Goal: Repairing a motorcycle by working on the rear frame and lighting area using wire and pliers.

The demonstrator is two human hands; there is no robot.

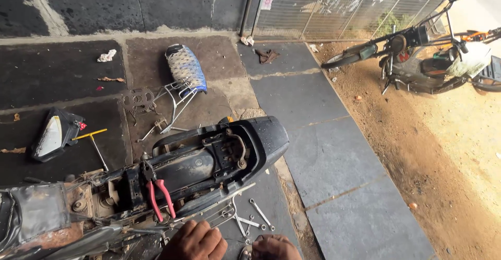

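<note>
- Dark stone paving [334, 150] covers the ground, bordered on the right by bare brown dirt [449, 135] and at the back by a stained, peeling wall [104, 4] with a metal fence [334, 4] beside it
- Across the lower left lies a stripped black motorcycle frame [209, 161] with its seat off, rear end pointing toward the middle of the view
- Red-handled pliers [156, 192] rest on top of that frame, jaws pointing away from the person, handles spread a little
- At the bottom edge the left hand [194, 242] sits just below the frame, fingers curled into a loose fist; what it grips, if anything, I cannot tell
- Beside it the right hand [274, 248] is mostly cut off by the picture edge, knuckles bent over something small and dark; its grip cannot be made out
- Several silver spanners [250, 218] lie on the paving just above and between the hands, near the frame's underside
- Farther back a blue patterned seat [185, 67] lies next to a chrome luggage rack [172, 103] and a chain sprocket [136, 99]
- On the left a black side panel [52, 135] lies near a yellow-handled T-wrench [96, 140]
- Well apart, top right, another motorcycle [417, 56] stands on the dirt
</note>
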